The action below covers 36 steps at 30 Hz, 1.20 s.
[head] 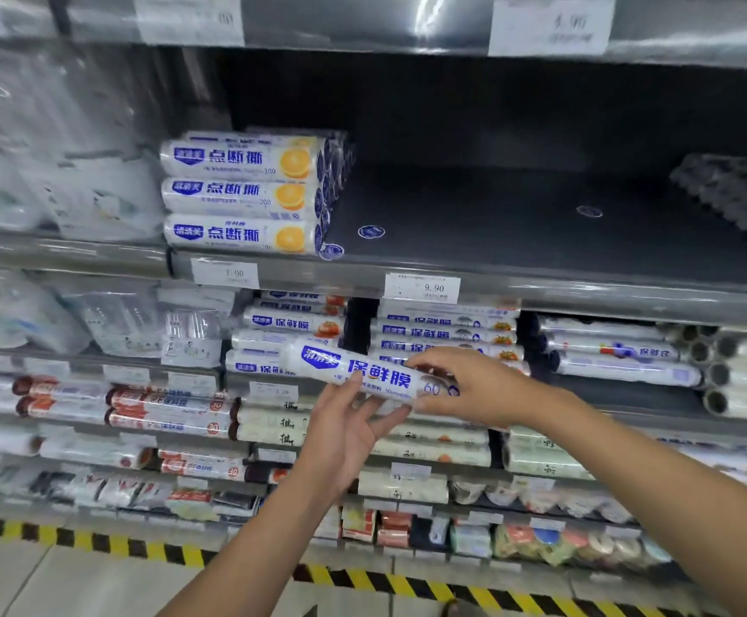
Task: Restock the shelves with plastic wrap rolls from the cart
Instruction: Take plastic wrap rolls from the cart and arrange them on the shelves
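Note:
A white plastic wrap roll point(353, 366) with blue lettering hangs level in front of the shelves, carried by both hands. My right hand point(469, 387) grips its right end, fingers curled over the top. My left hand point(349, 431) is under the roll's middle, palm up, thumb and fingers round it. Behind it, matching rolls point(445, 334) are stacked on the lower shelf. The shelf above point(518, 224) is mostly bare dark board, with a stack of orange-printed rolls point(242, 193) at its left.
Price tags point(422, 288) hang on the shelf edge. Other rolls point(621, 358) lie at the right, red-labelled rolls point(171, 409) at the left, packed goods on the bottom shelves. Yellow-black hazard tape point(109, 543) runs along the floor. No cart is in view.

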{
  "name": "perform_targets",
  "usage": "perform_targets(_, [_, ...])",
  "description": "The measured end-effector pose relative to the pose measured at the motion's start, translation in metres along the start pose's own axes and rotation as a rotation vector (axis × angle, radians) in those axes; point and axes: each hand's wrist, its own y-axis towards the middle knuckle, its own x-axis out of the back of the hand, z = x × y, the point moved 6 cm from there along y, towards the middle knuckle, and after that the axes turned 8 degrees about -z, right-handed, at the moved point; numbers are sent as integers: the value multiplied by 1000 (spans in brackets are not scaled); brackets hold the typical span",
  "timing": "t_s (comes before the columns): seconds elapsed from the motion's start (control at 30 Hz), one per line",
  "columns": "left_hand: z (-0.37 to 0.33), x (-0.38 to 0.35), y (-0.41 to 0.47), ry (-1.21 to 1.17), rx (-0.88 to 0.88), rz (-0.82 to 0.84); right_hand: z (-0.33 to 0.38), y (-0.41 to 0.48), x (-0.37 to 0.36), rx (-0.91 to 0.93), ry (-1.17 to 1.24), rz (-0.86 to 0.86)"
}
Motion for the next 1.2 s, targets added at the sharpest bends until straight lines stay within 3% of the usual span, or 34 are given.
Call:
perform_targets(0.37, [-79, -81, -18, 44, -135, 188, 59, 5, 95, 10, -42, -323])
perform_targets(0.43, [-95, -94, -14, 199, -225, 160, 61, 8, 112, 19, -28, -349])
perform_targets(0.6, [-130, -115, -5, 1005, -581, 105, 51, 18, 156, -11, -65, -389])
perform_targets(0.77, [-156, -115, 10, 1567, -1260, -45, 22, 35, 188, -37, -143, -427])
perform_targets(0.83, [-161, -111, 21, 1659, -1407, -109, 6, 46, 198, -55, -269, -443])
perform_targets(0.93, [-166, -110, 38, 1786, -1487, -173, -22, 71, 208, -102, -387, -442])
perform_targets(1.2, [-166, -123, 77, 1913, -1581, -355, -98, 167, 213, -190, -467, -321])
